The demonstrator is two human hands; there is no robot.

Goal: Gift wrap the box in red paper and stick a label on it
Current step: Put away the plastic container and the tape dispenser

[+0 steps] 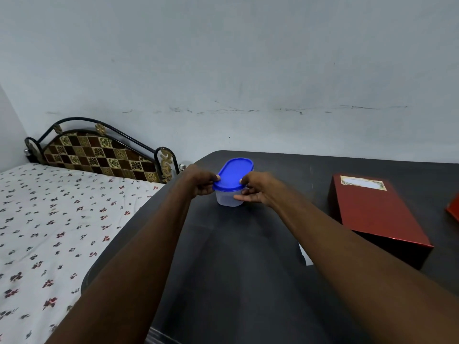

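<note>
While both hands clasp a small container (229, 192) at the centre of the frame, the box wrapped in red paper (377, 217) lies well apart from them at the right. The left hand (202, 182) grips the container's left end with its thumb on the blue lid (233, 173); the right hand (255, 188) holds the right end, fingers curled around the clear body. Both are closed on this tub, not on the task's box.

That box rests flat on the dark desk (248, 256), its long axis running from the upper middle toward the lower right of the frame. One label (363, 182) already sits at its far end. The right hand is the nearer of the two, so reaching the box would likely fall to that side.

By count: one wrapped box, one label, one lidded container, one white scrap (305, 255) beside the right forearm, and one red edge (453, 209) cut off at the far right. A bed (49, 219) fills the left.
</note>
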